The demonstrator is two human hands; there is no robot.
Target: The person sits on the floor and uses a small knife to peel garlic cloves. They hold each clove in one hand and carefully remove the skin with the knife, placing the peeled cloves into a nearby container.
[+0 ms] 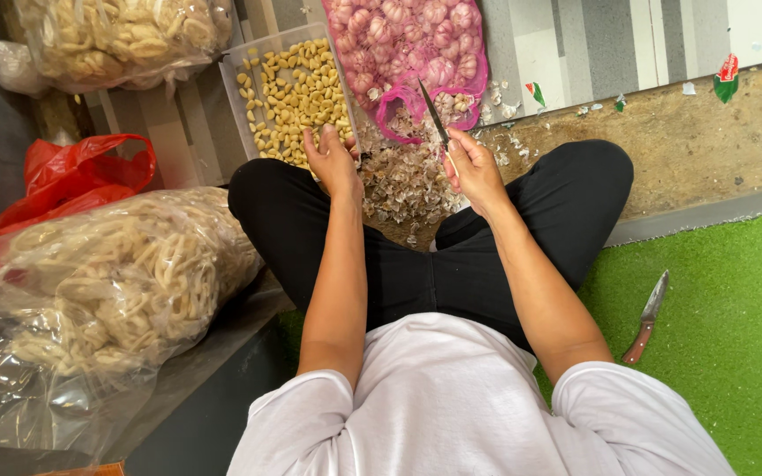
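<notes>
My right hand (472, 165) grips a small knife (434, 113) with its dark blade pointing up toward a pink mesh bag of garlic bulbs (407, 44). My left hand (332, 159) reaches over the near edge of a clear plastic tub (233, 97) holding several peeled yellow garlic cloves (297, 92); its fingers are curled and I cannot tell if they hold a clove. A heap of dry garlic skins (403, 176) lies between both hands, in front of my crossed legs in black trousers.
A second knife with a wooden handle (646, 319) lies on green artificial turf at the right. Clear bags of pale curled crackers (116, 282) sit at the left and top left (116, 35), with a red plastic bag (68, 176) behind. Bare concrete lies to the right.
</notes>
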